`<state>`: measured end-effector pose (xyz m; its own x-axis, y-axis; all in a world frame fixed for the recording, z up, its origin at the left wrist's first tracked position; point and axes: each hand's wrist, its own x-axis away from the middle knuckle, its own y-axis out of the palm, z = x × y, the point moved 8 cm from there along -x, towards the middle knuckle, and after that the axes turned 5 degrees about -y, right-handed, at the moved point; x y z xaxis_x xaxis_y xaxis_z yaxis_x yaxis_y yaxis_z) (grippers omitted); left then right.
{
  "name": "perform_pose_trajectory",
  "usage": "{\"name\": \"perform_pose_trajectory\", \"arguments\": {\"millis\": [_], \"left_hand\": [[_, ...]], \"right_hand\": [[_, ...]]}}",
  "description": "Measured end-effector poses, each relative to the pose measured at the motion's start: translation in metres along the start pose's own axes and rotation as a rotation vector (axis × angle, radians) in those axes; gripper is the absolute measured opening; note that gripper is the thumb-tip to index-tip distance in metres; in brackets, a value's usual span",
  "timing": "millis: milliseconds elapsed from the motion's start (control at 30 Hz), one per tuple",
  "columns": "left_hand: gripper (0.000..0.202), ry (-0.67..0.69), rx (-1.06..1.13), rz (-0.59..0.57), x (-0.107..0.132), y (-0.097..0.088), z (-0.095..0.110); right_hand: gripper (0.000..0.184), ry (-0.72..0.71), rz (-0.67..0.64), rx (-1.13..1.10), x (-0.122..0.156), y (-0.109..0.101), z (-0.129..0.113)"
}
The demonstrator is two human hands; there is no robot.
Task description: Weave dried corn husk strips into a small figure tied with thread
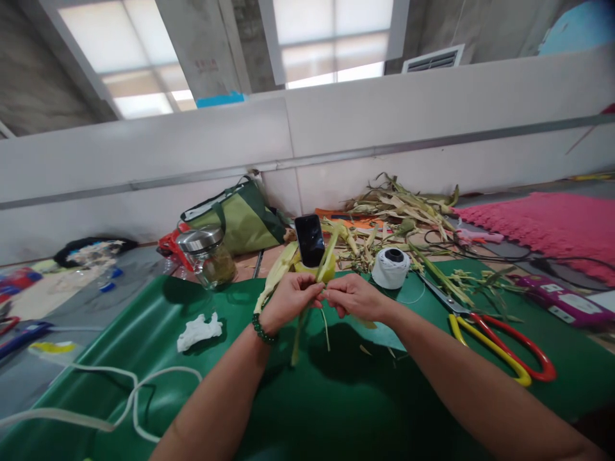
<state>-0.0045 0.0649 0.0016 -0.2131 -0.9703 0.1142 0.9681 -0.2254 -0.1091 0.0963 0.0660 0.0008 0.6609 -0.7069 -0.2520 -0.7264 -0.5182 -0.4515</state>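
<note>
My left hand (291, 301), with a green bead bracelet (263, 329) at the wrist, is closed in a pinch on a corn husk strip (330, 253). The strip's upper end rises past the phone, and a narrow tail (298, 342) hangs below the fingers. Fingertip to fingertip with it, my right hand (358, 297) is closed too, pinching the husk where the two hands meet. Fingers hide the exact grip point. A wider pale husk (277, 274) lies behind the left hand. Behind both hands a black phone (310, 239) leans upright on a yellow stand (328, 269).
Scissors (461, 308) with red and yellow handles lie right on the green mat (158, 365). A white thread spool (390, 274), a husk pile (408, 205) and a glass jar (211, 262) stand behind. Crumpled tissue (199, 331) and a white cord (137, 387) lie left.
</note>
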Motion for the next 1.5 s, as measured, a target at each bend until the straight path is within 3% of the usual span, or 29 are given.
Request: {"name": "perform_pose_trajectory", "arguments": {"millis": [133,300,433,600,767,900,1067,1300,1400,1500], "left_hand": [[0.036,0.017,0.003,0.030,-0.001,-0.006,0.002],[0.036,-0.065,0.071,0.005,-0.002,-0.005,-0.005],[0.040,-0.109,0.068,-0.089,-0.001,0.009,-0.013],[0.043,-0.093,0.074,-0.108,0.002,0.014,-0.013],[0.043,-0.097,0.089,-0.137,0.002,0.014,-0.011],[0.047,-0.133,0.186,-0.093,-0.001,0.012,-0.016],[0.047,-0.148,0.194,-0.043,-0.002,0.008,-0.018],[0.036,-0.120,0.154,-0.153,0.000,0.014,-0.016],[0.031,-0.146,0.293,-0.078,-0.003,0.008,-0.019],[0.024,-0.156,0.426,0.039,-0.006,-0.001,-0.020]], "right_hand": [[0.032,-0.019,0.045,0.057,0.001,-0.001,-0.003],[0.031,0.089,-0.033,-0.106,-0.003,0.001,0.011],[0.029,0.047,0.202,-0.315,-0.009,-0.018,0.016],[0.041,0.134,0.443,-0.608,-0.007,-0.025,0.034],[0.040,0.249,0.490,-0.767,-0.005,-0.023,0.043],[0.038,0.251,0.485,-0.801,-0.005,-0.026,0.040],[0.040,0.215,0.498,-0.785,-0.006,-0.027,0.040],[0.044,0.202,0.484,-0.671,-0.009,-0.029,0.048],[0.047,0.198,0.476,-0.507,-0.008,-0.038,0.047],[0.044,0.083,0.592,-0.170,0.002,-0.055,0.029]]}}
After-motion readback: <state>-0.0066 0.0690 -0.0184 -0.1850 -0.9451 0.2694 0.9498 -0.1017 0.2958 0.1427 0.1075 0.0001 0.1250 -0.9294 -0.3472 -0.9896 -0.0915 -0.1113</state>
